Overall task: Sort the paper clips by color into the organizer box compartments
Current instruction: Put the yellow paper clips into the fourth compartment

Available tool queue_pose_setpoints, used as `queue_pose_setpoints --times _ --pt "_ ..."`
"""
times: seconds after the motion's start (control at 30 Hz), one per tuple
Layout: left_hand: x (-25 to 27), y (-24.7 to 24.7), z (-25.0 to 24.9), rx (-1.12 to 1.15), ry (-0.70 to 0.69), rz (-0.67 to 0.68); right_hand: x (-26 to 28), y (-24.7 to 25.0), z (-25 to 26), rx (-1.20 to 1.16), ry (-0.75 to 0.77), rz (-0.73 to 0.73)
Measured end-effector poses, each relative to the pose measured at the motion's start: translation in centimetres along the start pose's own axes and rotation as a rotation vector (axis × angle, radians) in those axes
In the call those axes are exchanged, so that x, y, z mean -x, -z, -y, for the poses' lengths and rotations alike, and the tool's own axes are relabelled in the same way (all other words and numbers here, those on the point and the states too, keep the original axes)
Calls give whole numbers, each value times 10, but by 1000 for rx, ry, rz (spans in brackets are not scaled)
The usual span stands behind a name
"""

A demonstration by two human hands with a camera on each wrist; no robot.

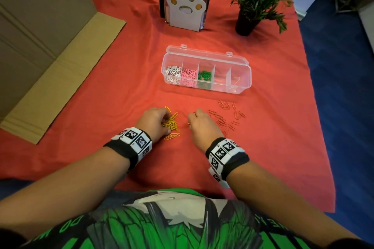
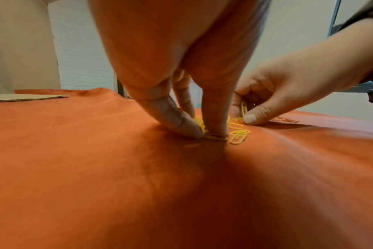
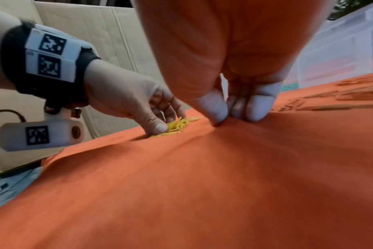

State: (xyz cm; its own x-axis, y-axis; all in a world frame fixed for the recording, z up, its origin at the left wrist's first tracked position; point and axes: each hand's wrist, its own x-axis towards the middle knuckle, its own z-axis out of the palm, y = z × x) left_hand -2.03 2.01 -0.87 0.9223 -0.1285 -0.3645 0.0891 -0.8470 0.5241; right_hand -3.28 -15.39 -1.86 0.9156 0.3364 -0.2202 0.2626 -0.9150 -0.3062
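Many yellow paper clips (image 1: 171,123) lie heaped on the red cloth (image 1: 121,87), near the clear plastic organizer box (image 1: 206,70). The left hand (image 1: 154,123) pinches into the heap, thumb and fingers curled on thin wire loops. The right hand (image 1: 202,125) pinches a single yellow clip (image 2: 243,109) between thumb and fingertips. Red paper clips (image 1: 226,115) lie scattered just beside it, flat against the soft fabric.

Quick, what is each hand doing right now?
Left hand: fingers curled, pinching the yellow paper clips in the pile.
Right hand: fingers curled, pinching one yellow clip.
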Motion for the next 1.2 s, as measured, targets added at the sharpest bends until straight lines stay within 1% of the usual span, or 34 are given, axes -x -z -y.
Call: queue_pose_setpoints --times 0.07,0.13,0.2,0.23,0.3,0.37,0.43,0.53,0.57,0.6,0.63,0.67,0.7,0.77,0.8,0.83,0.93,1.03,1.13,1.2 --pt "-3 -5 -5 30 -31 2 -1 1 -5 -9 -32 -9" --pt "-5 -8 -8 95 -23 -6 -4 5 -13 -138 -113 -9" --pt "-8 -10 -9 160 -7 -32 -5 11 -20 -352 -225 -6" --pt "-9 -9 -10 173 -7 -49 -5 14 -23 -505 -279 -5" --pt "-11 -7 -10 181 -10 -77 -3 18 -27 -823 -402 7" --pt "-13 -3 -9 177 -10 -96 -2 21 -27 -1035 -487 21" --pt "-15 0 -5 117 -8 -114 -2 24 -26 -1195 -527 40" --pt "-17 2 3 23 -39 -130 -3 30 -21 -1532 -559 82" --pt "-18 2 6 -6 -59 -126 -3 31 -19 -1605 -556 90" --pt "-18 2 7 -34 -78 -119 -4 32 -16 -1623 -552 101" --pt "-18 1 9 -60 -99 -116 -6 31 -14 -1584 -546 110" --pt "-18 0 10 -85 -120 -114 -9 29 -11 -1467 -532 116" --pt "-19 0 11 -108 -139 -114 -12 27 -9 -1281 -496 116" --pt "-20 0 11 -142 -168 -116 -19 22 -4 -848 -360 86" --pt "-20 1 10 -157 -179 -116 -22 19 -1 -676 -283 61" --pt "-21 1 10 -175 -188 -112 -25 16 2 -558 -220 45" --pt "-22 2 9 -253 -205 -84 -28 6 9 -349 -90 53" --pt "-21 1 9 -317 -222 -81 -25 -1 13 -193 -6 40" --pt "-20 0 8 -329 -207 -101 -22 -3 11 -169 19 1" --pt "-21 0 9 -325 -201 -95 -24 -2 8 -201 6 22"
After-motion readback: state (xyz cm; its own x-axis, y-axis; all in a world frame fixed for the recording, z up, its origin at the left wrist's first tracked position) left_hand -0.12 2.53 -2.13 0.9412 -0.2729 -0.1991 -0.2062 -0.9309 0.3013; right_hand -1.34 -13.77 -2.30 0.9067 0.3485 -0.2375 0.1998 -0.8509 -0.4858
